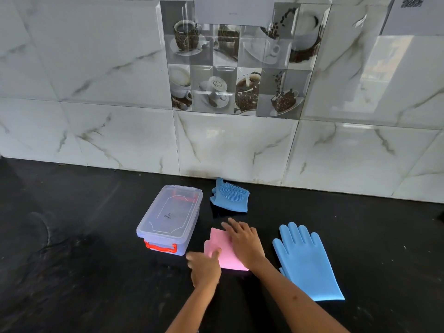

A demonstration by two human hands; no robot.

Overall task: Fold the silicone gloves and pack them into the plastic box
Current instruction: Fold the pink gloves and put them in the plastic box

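A pink silicone glove [219, 245] lies folded on the black counter, just right of the clear plastic box [168, 218]. The box has its lid on and red latches. My right hand [243, 240] presses flat on the pink glove's right side. My left hand [205, 266] holds its near left edge, thumb on top. A blue glove [310, 260] lies flat and unfolded to the right, fingers pointing away from me. Another blue glove [230, 195] sits folded near the wall, bristles up.
The black stone counter [84, 260] stretches wide to the left and right. A marble-tiled wall [216, 140] rises right behind the folded blue glove.
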